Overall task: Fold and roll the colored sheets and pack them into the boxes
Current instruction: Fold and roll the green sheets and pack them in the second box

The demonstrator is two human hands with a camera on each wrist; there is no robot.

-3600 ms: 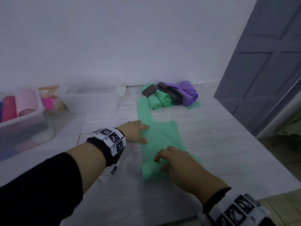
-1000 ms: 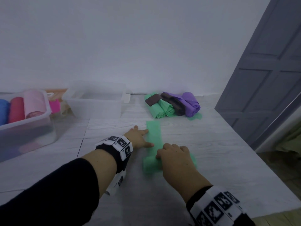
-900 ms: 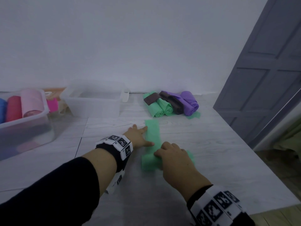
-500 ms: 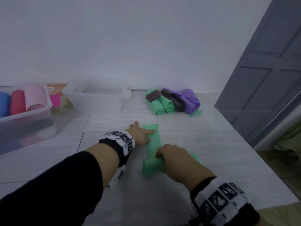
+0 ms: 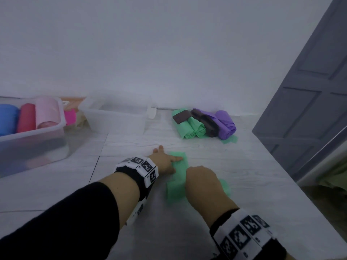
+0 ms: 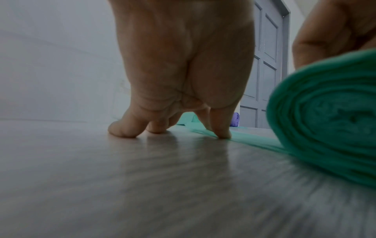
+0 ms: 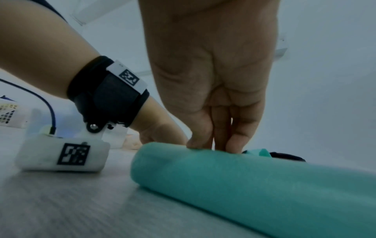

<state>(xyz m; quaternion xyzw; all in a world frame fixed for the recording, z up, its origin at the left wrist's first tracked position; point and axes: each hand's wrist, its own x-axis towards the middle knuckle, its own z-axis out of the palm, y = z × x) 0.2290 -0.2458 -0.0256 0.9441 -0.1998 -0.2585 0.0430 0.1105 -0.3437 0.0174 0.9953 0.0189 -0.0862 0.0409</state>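
Observation:
A green sheet point(image 5: 179, 159) lies as a narrow strip on the white tabletop, and its near end is wound into a thick roll point(image 5: 175, 188). My left hand point(image 5: 166, 161) presses straight fingertips point(image 6: 222, 134) on the strip's left edge, just beyond the roll point(image 6: 325, 122). The fingers of my right hand point(image 5: 201, 182) rest on top of the roll point(image 7: 254, 185), with the fingertips point(image 7: 234, 148) touching its far side. A clear box point(image 5: 115, 118) stands at the back with nothing showing inside. Another clear box point(image 5: 32, 139) at the left holds blue, red and pink rolls.
Rolled green, brown and purple sheets point(image 5: 205, 126) lie in a pile against the back wall. A pink roll point(image 5: 69, 117) sits between the two boxes. A grey door point(image 5: 309, 102) stands at the right, past the table's right edge point(image 5: 293, 186).
The sheet went from a wide spread to a narrow strip. The roll has grown and moved away from me, shortening the flat strip. Both hands have moved forward with it.

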